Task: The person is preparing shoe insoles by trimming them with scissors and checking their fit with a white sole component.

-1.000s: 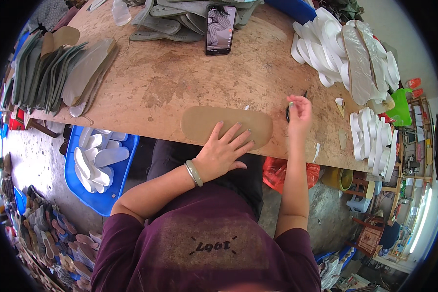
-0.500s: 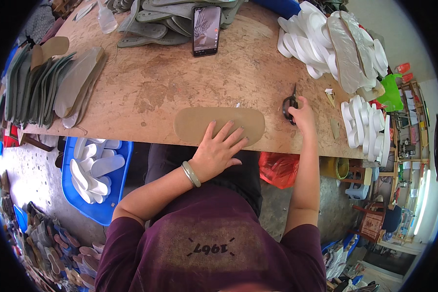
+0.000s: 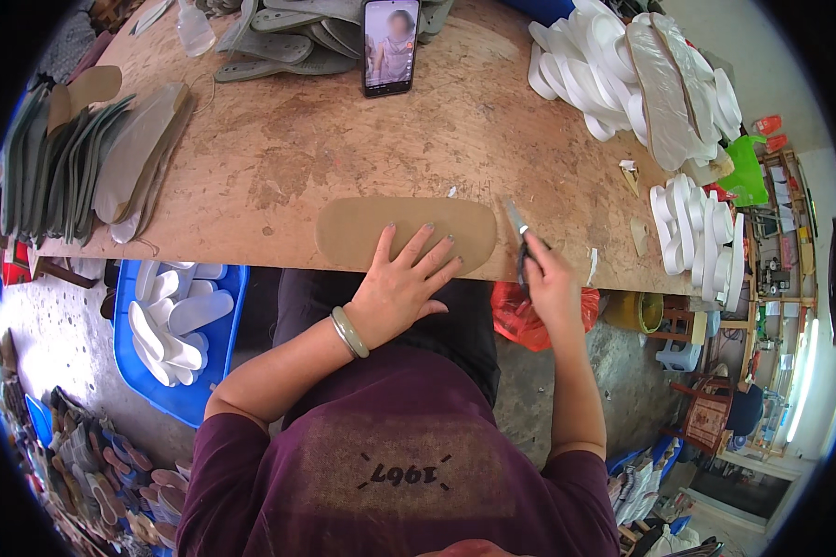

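A tan shoe insole [image 3: 344,227], rounded at both ends, lies flat near the front edge of the wooden table. Over its right half rests my left hand [image 3: 399,288], palm down with fingers spread. A scrap of white material sits just beyond the insole. My right hand [image 3: 555,283] grips black-handled scissors [image 3: 522,225] to the right of the insole. The blades point away from me and to the left, apart from the insole. Part of the handles is hidden by my fingers.
Stacked grey insoles [image 3: 56,176] stand at the left. White soles [image 3: 585,74] are heaped at the far right, with more white soles [image 3: 697,232] nearer. A phone [image 3: 389,51] leans on grey soles at the back. Below the table edge is a blue bin [image 3: 181,385] of white soles.
My right hand has lifted the scissors and brought them nearer to me and left, toward the insole. The insole and my left hand sit slightly further left in the picture.
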A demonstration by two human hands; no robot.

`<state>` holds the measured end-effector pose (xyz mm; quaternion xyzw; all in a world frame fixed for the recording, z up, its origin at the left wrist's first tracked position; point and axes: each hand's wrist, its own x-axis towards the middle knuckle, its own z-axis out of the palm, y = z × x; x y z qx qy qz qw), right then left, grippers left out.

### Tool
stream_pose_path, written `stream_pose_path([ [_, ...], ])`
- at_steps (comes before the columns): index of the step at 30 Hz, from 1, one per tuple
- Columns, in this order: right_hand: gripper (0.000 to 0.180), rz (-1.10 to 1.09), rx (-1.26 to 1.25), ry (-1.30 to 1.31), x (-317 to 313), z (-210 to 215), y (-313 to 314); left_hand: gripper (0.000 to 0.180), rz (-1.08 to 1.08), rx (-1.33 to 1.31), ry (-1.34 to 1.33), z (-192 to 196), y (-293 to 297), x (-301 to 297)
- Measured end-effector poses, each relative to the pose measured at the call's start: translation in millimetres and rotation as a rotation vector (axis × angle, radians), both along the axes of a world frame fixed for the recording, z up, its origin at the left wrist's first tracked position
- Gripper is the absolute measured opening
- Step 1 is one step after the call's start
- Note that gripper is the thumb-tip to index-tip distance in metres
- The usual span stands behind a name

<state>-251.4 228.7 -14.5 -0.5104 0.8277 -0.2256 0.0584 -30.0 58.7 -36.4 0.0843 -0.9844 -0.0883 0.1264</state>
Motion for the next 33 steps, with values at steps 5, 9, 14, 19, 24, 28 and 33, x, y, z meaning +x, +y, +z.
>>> stream_pose_path([
  [5, 0.042, 0.105, -0.073, -0.012, 11, -2, -1, 0.069, -0.004, 0.004, 0.015, -2, 0, 1],
  [9, 0.043, -0.283, -0.021, -0.035, -13, -1, -2, 0.069, -0.004, 0.007, 0.011, -1, 0, 0],
  [14, 0.044, 0.11, -0.043, -0.041, 35, -3, 2, 0.069, -0.01, 0.004, -0.001, -4, -1, 0],
  [19, 0.038, -0.413, 0.042, 0.081, -37, 3, 10, 0.07, 0.004, -0.008, 0.004, -1, -1, 5],
  [24, 0.04, -0.292, -0.12, 0.14, -58, 5, 11, 0.072, -0.022, 0.014, 0.062, -7, -1, 5],
  [28, 0.042, -0.46, 0.141, 0.26, -109, -13, 17, 0.074, -0.035, 0.049, 0.038, -10, 1, 1],
  [33, 0.038, -0.203, -0.2, 0.093, -71, -10, -9, 0.074, -0.03, 0.042, -0.004, -6, 1, 8],
])
